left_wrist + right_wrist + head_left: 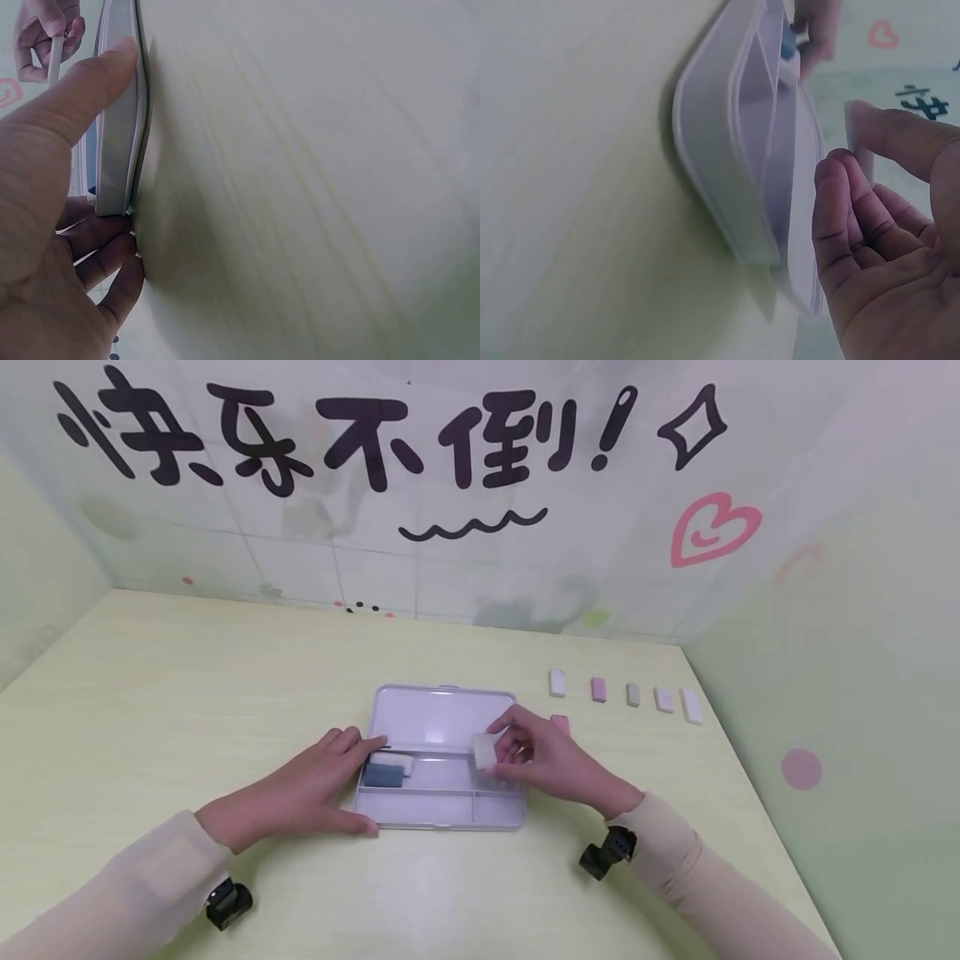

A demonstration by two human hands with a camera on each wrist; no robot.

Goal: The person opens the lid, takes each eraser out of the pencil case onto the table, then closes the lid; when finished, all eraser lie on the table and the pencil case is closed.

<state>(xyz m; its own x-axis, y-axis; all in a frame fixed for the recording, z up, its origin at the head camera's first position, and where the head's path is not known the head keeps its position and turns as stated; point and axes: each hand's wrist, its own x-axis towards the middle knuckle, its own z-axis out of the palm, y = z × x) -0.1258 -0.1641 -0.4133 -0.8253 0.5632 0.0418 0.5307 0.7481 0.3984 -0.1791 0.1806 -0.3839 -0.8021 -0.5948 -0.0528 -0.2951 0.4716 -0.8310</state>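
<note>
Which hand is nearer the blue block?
Left. The left hand grips the case at its left side, beside the blue block; the right hand is farther right, holding a white block.

a pale wood-grained table [225,693] bears an open compartmented case [431,717] and six small blocks [633,695]

Left hand [318,783] bars the left side of the case [423,808], right hand [551,760] its right; front tabletop [435,893] lies free.
</note>
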